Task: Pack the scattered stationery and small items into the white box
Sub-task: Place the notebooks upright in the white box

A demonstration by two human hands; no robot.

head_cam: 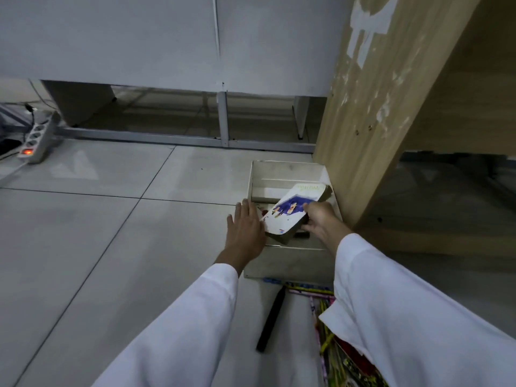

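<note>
The white box (287, 170) stands open on the tiled floor, against a wooden desk leg. My right hand (321, 219) grips a flat white case with a blue picture (290, 212), tilted over the inside of the box. My left hand (245, 230) is flat with straight fingers at the box's left wall, next to the case. Pencils and pens (312, 290) lie on the floor in front of the box, beside a long black item (272, 319). More colourful stationery (335, 356) lies under my right sleeve, partly hidden.
A wooden desk side panel (371, 113) rises right of the box. A grey partition with a metal base rail (178, 139) runs along the back. A power strip with a lit red switch (36, 141) lies at the far left.
</note>
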